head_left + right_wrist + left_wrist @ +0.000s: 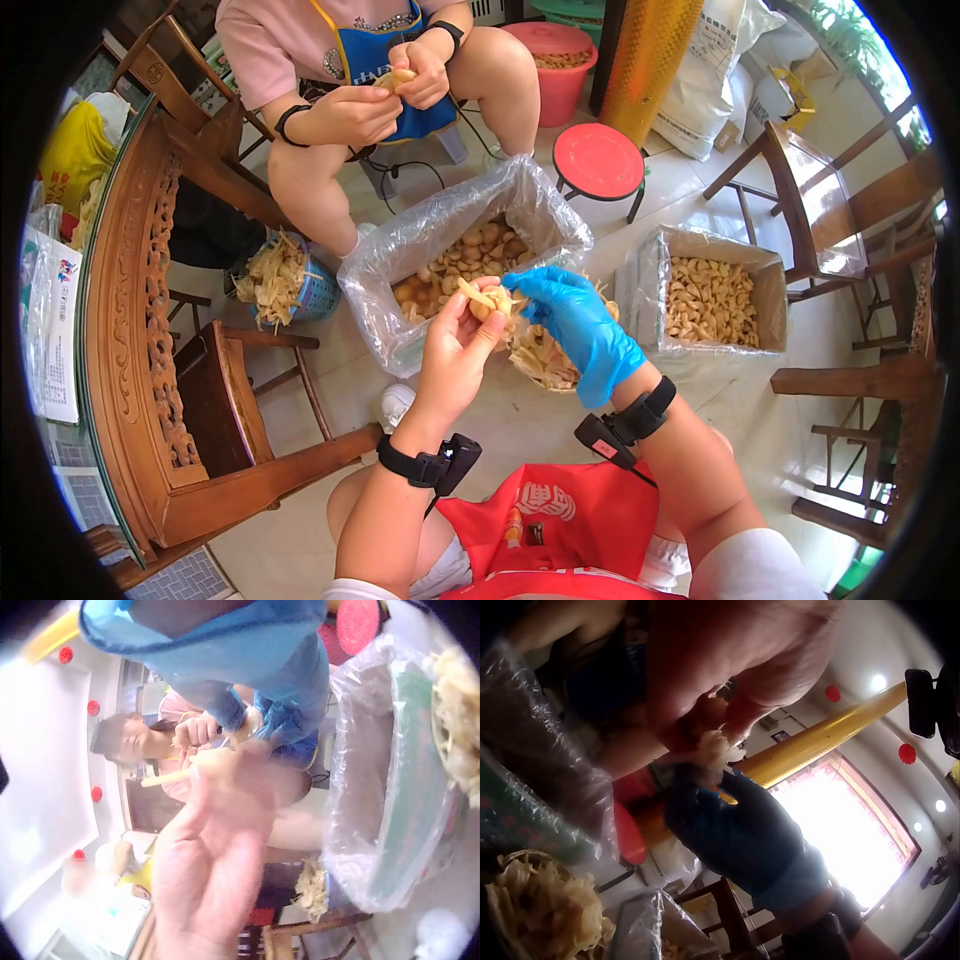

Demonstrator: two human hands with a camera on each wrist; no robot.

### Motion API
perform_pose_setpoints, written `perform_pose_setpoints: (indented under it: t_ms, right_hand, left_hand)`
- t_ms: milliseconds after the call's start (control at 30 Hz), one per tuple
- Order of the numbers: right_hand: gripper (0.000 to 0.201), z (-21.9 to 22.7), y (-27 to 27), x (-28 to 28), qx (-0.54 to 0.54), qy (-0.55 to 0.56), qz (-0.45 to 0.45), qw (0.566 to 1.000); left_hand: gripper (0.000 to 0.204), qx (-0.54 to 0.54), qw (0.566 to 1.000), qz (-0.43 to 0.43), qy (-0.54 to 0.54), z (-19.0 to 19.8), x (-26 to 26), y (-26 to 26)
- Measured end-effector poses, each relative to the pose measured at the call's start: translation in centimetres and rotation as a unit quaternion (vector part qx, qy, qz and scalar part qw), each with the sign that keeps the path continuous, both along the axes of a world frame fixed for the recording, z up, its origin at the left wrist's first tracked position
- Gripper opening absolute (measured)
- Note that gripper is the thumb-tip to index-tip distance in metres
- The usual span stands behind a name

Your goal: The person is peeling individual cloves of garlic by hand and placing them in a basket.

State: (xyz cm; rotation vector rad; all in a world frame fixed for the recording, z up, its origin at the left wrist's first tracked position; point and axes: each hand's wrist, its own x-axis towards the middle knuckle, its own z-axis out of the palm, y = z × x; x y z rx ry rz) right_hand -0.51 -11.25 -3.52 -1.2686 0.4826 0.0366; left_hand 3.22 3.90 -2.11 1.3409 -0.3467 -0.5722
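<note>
Between the two hands is a pale, layered bulb-like piece (489,303) with a yellowish stalk sticking out to the left. The bare left hand (458,350) holds it between thumb and fingers, palm up. The right hand (580,325), in a blue plastic glove, pinches the other side of the piece. In the left wrist view, papery layers (717,750) show between the left fingers and the dark-looking glove (742,832). The right wrist view shows the stalk (166,778) above the left palm (214,862); the gloved fingertips are partly hidden there.
Below the hands stands a plastic-lined crate (375,325) of round pieces. Right of it is a lined box (775,300) of pale cloves. A basket of peelings (545,360) lies under the gloved hand; a blue basket (318,290) stands left. Across sits another person (270,60); a red stool (600,160) is nearby.
</note>
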Motion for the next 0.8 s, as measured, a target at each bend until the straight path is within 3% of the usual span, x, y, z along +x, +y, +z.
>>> perform_pose_setpoints:
  t_ms: [67,267,533,800]
  right_hand:
    - [0.02,-0.9,-0.6,0.0,0.164,0.0,-0.014,0.986]
    - [0.015,-0.8,-1.2,0.1,0.296,0.014,0.032,0.954]
    - [0.015,0.6,-1.5,-0.8,0.234,0.035,0.066,0.969]
    - [0.025,0.3,-2.3,-0.9,0.241,-0.01,0.068,0.968]
  left_hand:
    - [0.034,-0.007,1.0,0.003,0.006,0.1,0.0,0.0]
    - [0.035,-0.01,1.0,0.027,0.007,0.2,0.4,0.2]
    - [0.035,-0.018,1.0,0.001,0.013,0.4,0.3,0.2]
    - [0.035,-0.008,0.999,0.046,0.002,0.6,1.4,1.1]
